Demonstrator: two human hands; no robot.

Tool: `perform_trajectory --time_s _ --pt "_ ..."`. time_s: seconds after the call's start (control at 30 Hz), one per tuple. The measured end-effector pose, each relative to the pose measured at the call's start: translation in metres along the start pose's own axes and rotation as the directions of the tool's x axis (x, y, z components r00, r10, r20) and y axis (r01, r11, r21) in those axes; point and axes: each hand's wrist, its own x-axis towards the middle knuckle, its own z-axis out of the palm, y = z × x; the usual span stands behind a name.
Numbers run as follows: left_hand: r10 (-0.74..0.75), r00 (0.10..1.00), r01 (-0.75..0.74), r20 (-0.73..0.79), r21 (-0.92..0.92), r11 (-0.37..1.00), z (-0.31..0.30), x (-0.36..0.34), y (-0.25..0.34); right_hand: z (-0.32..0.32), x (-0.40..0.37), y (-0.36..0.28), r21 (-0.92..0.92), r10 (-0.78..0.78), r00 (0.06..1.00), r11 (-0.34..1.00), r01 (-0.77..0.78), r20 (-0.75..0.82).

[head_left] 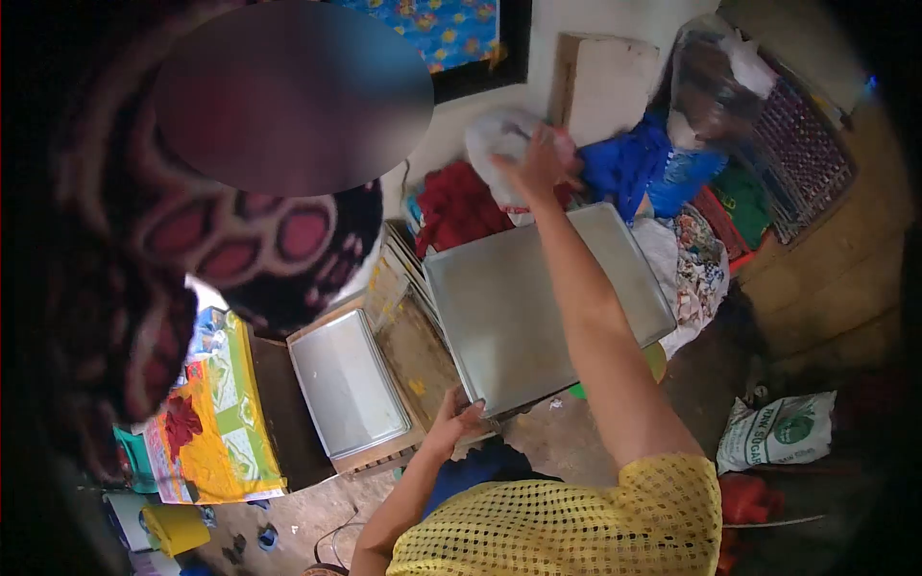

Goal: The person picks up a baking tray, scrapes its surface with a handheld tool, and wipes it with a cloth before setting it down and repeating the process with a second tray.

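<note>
The left hand (456,418) grasps the near corner of a large metal tray (547,307), thumb on top. The right hand (538,163) reaches beyond the tray's far edge onto a white plastic bag (504,134); I cannot tell whether its fingers are clenched.

A pale wall (586,24) closes the far side. A dark-framed picture (451,29) of blue and yellow flowers hangs on it, and a pale board (605,86) leans against it. The floor (567,446) is rough grey concrete, dim toward the edges. A printed white sack (778,430) lies at the right, well apart from a latticed crate (802,154).
</note>
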Motion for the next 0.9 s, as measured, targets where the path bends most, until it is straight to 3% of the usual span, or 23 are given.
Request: perform_trajectory --time_s 0.1,0.17,0.27,0.33,0.4,0.47,0.5,0.57,0.63,0.73,0.77,0.83,0.9 --pt "0.003 1.0 -0.003 -0.023 -0.004 1.0 -0.011 -0.002 0.0 0.014 0.03 -0.011 0.009 0.088 0.961 0.996 -0.094 0.261" --pt "0.048 0.995 -0.047 -0.083 0.009 0.999 -0.019 0.001 -0.003 0.045 0.048 0.01 0.071 -0.013 0.937 0.997 -0.013 0.35" --pt "0.032 0.997 -0.035 -0.075 -0.031 0.999 -0.026 -0.01 0.014 0.049 0.092 0.019 0.336 0.0 0.995 0.941 -0.034 0.103" --pt "0.004 0.99 -0.009 -0.138 -0.039 0.999 -0.035 -0.008 0.015 0.036 0.134 0.026 0.609 0.072 0.995 0.787 -0.099 0.069" --pt "0.004 0.985 -0.012 -0.174 -0.045 0.999 -0.042 -0.006 0.016 -0.062 0.147 -0.002 0.597 0.174 0.983 0.783 -0.174 0.058" --pt "0.043 0.982 -0.052 -0.184 -0.044 0.998 -0.046 -0.003 0.022 -0.108 0.161 -0.004 0.871 0.219 0.975 0.469 -0.144 0.043" --pt "0.066 0.986 -0.074 -0.153 -0.048 0.996 -0.048 -0.002 0.027 -0.126 0.172 0.009 0.724 0.184 0.982 0.684 -0.095 -0.044" --pt "0.087 0.984 -0.095 -0.154 -0.047 0.994 -0.046 0.002 0.034 -0.148 0.197 0.048 0.74 0.203 0.979 0.656 -0.153 0.022" --pt "0.093 0.981 -0.099 -0.168 -0.028 0.995 -0.042 0.004 0.042 -0.157 0.21 0.081 0.923 0.208 0.918 0.114 -0.367 0.339" --pt "0.109 0.987 -0.108 -0.115 0.014 0.994 -0.041 0.009 0.048 -0.194 0.184 0.086 0.941 0.198 0.926 0.046 -0.336 0.322" --pt "0.111 0.988 -0.109 -0.111 0.02 0.994 -0.042 0.011 0.047 -0.211 0.182 0.083 0.854 0.323 0.863 0.224 -0.469 0.388" --pt "0.113 0.988 -0.111 -0.106 0.03 0.993 -0.042 0.017 0.044 -0.205 0.177 0.109 0.908 0.133 0.917 0.142 -0.394 0.377" --pt "0.095 0.99 -0.092 -0.104 0.034 0.995 -0.037 0.016 0.047 -0.21 0.171 0.128 0.843 0.029 0.958 0.467 -0.266 0.286"
